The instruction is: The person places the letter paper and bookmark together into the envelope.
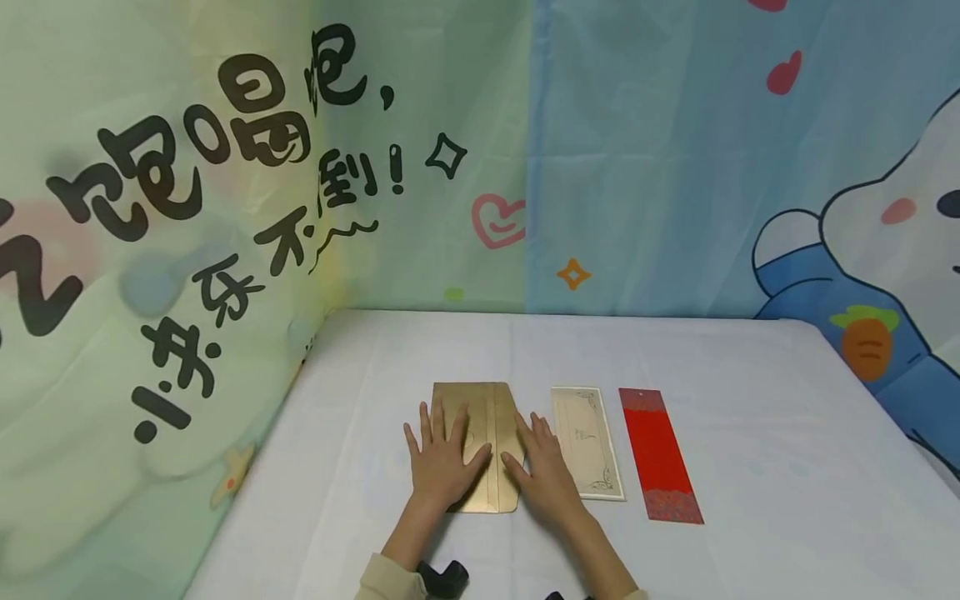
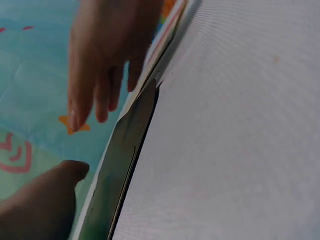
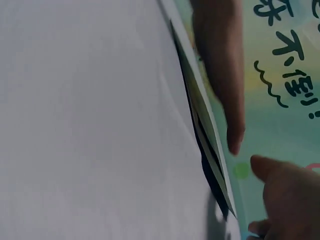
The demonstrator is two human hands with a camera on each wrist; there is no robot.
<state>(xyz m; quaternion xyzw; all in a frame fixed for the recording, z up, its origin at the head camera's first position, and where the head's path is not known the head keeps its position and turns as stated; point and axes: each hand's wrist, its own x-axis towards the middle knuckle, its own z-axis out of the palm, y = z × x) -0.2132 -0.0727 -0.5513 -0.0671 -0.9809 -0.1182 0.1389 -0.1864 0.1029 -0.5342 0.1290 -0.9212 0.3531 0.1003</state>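
A flat gold paper piece with a vertical seam, perhaps an envelope (image 1: 501, 492), lies on the white table. My left hand (image 1: 441, 467) rests on its left half with the fingers spread; its thumb (image 2: 47, 200) shows in the left wrist view. At the right edge of the gold paper is my right hand (image 1: 546, 471), fingers extended and thumb over the paper. The two thumbs point toward each other near the seam. Seen nearly edge-on, the gold paper (image 2: 122, 150) looks thin, and layers part slightly at its edge (image 3: 212, 155) in the right wrist view.
A cream card (image 1: 588, 442) with an ornamental border lies just right of my right hand. Beyond it is a red strip (image 1: 660, 450) with patterned ends. Printed cloth walls (image 1: 420, 250) stand behind and left of the white tabletop (image 1: 780, 467).
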